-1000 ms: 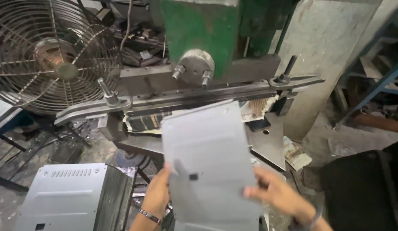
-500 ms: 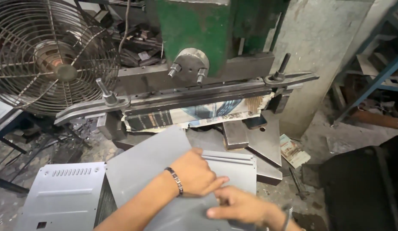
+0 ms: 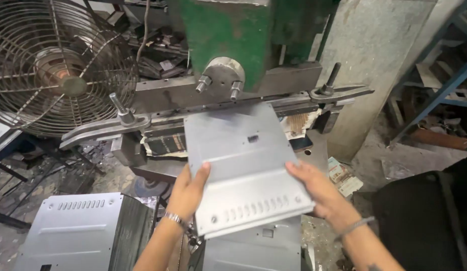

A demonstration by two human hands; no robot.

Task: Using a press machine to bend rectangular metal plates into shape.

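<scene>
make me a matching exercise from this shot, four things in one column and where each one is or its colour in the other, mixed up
Things:
1. metal sheet
2. wire-guarded fan
3. press machine body
4. stack of slotted panels

Places or colours:
A. lower left, beside the person's left forearm
B. painted green, top centre
C. held at its two side edges by the left hand and right hand
D. upper left, rusty brown

Pairs: 1-C, 2-D, 3-B, 4-A
</scene>
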